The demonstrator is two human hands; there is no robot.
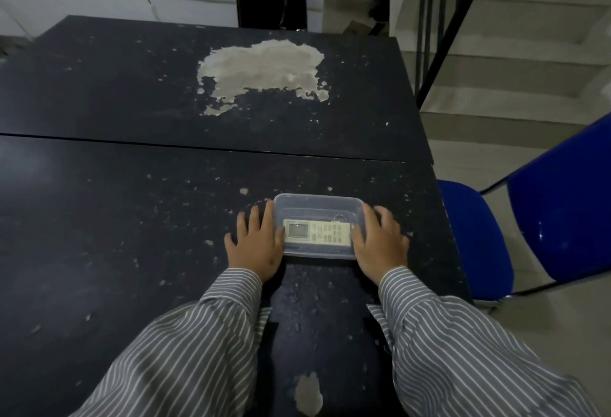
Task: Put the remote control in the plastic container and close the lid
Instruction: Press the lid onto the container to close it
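A clear plastic container (317,206) sits on the dark table near its right side, with a clear lid lying flat on top. Inside it lies a white remote control (316,234), screen to the left and buttons to the right, seen through the lid. My left hand (256,244) rests flat at the container's left end, its fingers spread and its thumb on the lid's edge. At the right end, my right hand (380,241) lies flat with its fingers along the container's side. Neither hand grips anything.
The black table (132,218) is worn, with a large bare patch (261,69) at the far middle. A blue chair (529,218) stands just off the right edge. Stairs and a dark railing (439,36) rise at the back right.
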